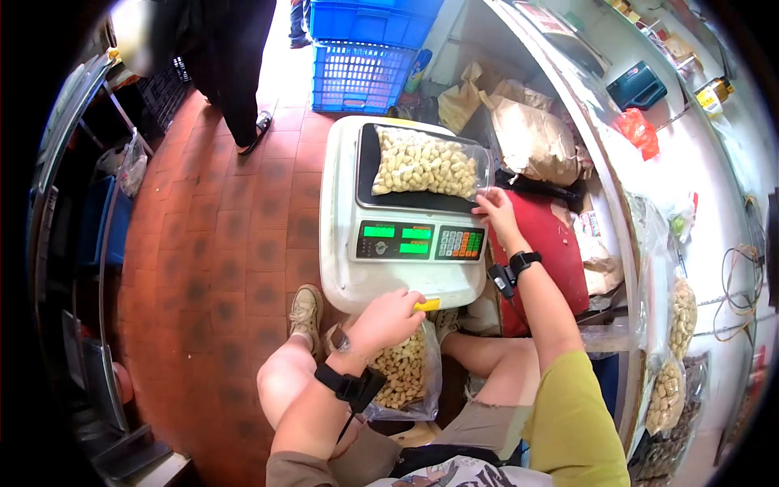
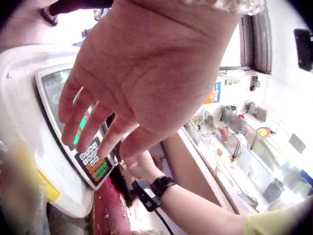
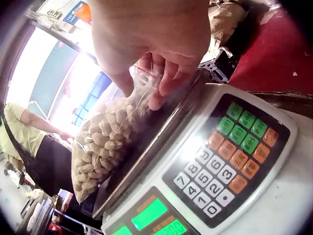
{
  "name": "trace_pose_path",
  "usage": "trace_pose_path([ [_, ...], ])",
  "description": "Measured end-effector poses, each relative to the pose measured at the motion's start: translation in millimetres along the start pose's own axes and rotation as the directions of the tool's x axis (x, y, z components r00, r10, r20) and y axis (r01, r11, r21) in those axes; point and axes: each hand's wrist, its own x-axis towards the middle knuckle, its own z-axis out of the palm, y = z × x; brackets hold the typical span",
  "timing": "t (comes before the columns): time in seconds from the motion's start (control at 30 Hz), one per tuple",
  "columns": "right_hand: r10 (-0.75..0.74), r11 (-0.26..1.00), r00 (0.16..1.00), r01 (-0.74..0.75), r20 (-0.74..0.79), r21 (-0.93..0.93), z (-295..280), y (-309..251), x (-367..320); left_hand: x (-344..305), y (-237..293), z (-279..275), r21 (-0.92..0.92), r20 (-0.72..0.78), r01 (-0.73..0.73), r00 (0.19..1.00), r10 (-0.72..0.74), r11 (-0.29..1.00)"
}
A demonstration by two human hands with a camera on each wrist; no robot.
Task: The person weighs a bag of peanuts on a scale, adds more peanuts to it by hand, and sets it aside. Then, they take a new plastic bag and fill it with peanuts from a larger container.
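Head view, centre: the right hand (image 1: 497,213) pinches a clear plastic peanut bag (image 1: 426,165), maybe to steady it; the left hand (image 1: 393,318) spreads loosely.

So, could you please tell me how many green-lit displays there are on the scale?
3 on the digital weighing scale: an upper left display, an upper right display and a lower display beneath the latter. None appears hidden.

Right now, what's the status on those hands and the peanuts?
Right hand pinches end of peanut bag. Bag on scale. Left hand open, near yellow handle. Nothing seen in the way.
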Motion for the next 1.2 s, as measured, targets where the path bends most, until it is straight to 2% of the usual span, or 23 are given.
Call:
trace_pose_path([
  [0.07,-0.019,0.994,1.0,0.021,-0.018,0.107,2,9,8,1,-2,1,0.015,-0.006,-0.011,1.0,0.011,1.0],
  [0.13,-0.076,0.989,0.995,0.083,-0.06,0.125,-2,21,22,1,0,-2,0.012,0.071,0.063,0.995,-0.064,0.998],
  [0.23,-0.283,0.955,0.953,0.268,-0.11,-0.13,-5,19,29,2,0,-4,0.01,0.071,0.068,0.995,-0.068,0.998],
  [0.27,-0.284,0.954,0.953,0.27,-0.106,-0.13,-6,16,30,2,-1,-4,0.009,0.067,0.069,0.995,-0.07,0.998],
  [0.33,-0.386,0.886,0.918,0.341,-0.093,-0.316,-3,0,22,2,-4,-2,0.025,0.06,0.061,0.996,-0.062,0.998],
  [0.4,-0.427,0.865,0.898,0.372,-0.106,-0.335,2,-16,17,2,-7,0,0.07,0.038,0.088,0.995,-0.091,0.994],
  [0.47,-0.546,0.765,0.836,0.476,-0.046,-0.434,6,-34,11,2,-9,1,0.115,0.014,0.115,0.993,-0.117,0.987],
  [0.53,-0.572,0.739,0.82,0.505,-0.019,-0.446,13,-59,1,1,-9,2,0.234,-0.022,0.191,0.981,-0.191,0.953],
  [0.57,-0.643,0.657,0.765,0.575,0.035,-0.487,15,-69,-1,0,-10,3,0.234,-0.026,0.19,0.981,-0.19,0.953],
  [0.6,-0.704,0.567,0.704,0.636,0.093,-0.523,17,-81,-6,0,-11,4,0.313,-0.068,0.215,0.977,-0.204,0.925],
  [0.67,-0.716,0.519,0.685,0.653,0.137,-0.552,27,-111,-22,-2,-18,9,0.389,-0.112,0.238,0.971,-0.211,0.89],
  [0.73,-0.755,0.416,0.616,0.716,0.226,-0.561,35,-137,-37,-5,-28,12,0.512,-0.347,0.293,0.931,-0.118,0.808],
  [0.77,-0.758,0.411,0.612,0.718,0.227,-0.562,39,-149,-45,-6,-31,11,0.511,-0.35,0.292,0.93,-0.114,0.808],
  [0.83,-0.801,0.265,0.515,0.763,0.306,-0.59,45,-171,-65,-9,-34,3,0.552,-0.376,0.34,0.916,-0.137,0.762],
  [0.87,-0.803,0.259,0.51,0.765,0.309,-0.59,47,-181,-77,-12,-37,0,0.549,-0.381,0.34,0.915,-0.133,0.763],
  [0.93,-0.8,0.13,0.434,0.8,0.414,-0.586,47,-199,-105,-22,-41,-8,0.55,-0.369,0.31,0.923,-0.107,0.776],
  [0.97,-0.762,0.14,0.465,0.799,0.451,-0.585,44,-206,-122,-26,-43,-12,0.558,-0.374,0.308,0.922,-0.098,0.771],
  [1.03,-0.732,0.142,0.471,0.811,0.491,-0.567,36,-218,-157,-36,-38,-19,0.374,-0.45,0.23,0.892,-0.041,0.899],
  [1.07,-0.692,0.152,0.483,0.823,0.536,-0.547,32,-223,-176,-42,-31,-21,0.387,-0.447,0.227,0.894,-0.034,0.894],
  [1.1,-0.691,0.168,0.488,0.826,0.534,-0.538,29,-225,-196,-51,-19,-26,0.129,-0.477,0.112,0.878,-0.038,0.985],
  [1.13,-0.7,0.183,0.494,0.822,0.516,-0.539,24,-225,-215,-61,-4,-32,-0.135,-0.5,-0.015,0.864,-0.055,0.991],
  [1.17,-0.676,0.199,0.497,0.835,0.545,-0.514,19,-222,-234,-72,14,-36,-0.194,-0.482,-0.032,0.874,-0.067,0.981],
  [1.2,-0.651,0.222,0.5,0.845,0.571,-0.487,15,-216,-250,-83,34,-36,-0.175,-0.464,-0.018,0.883,-0.067,0.984],
])
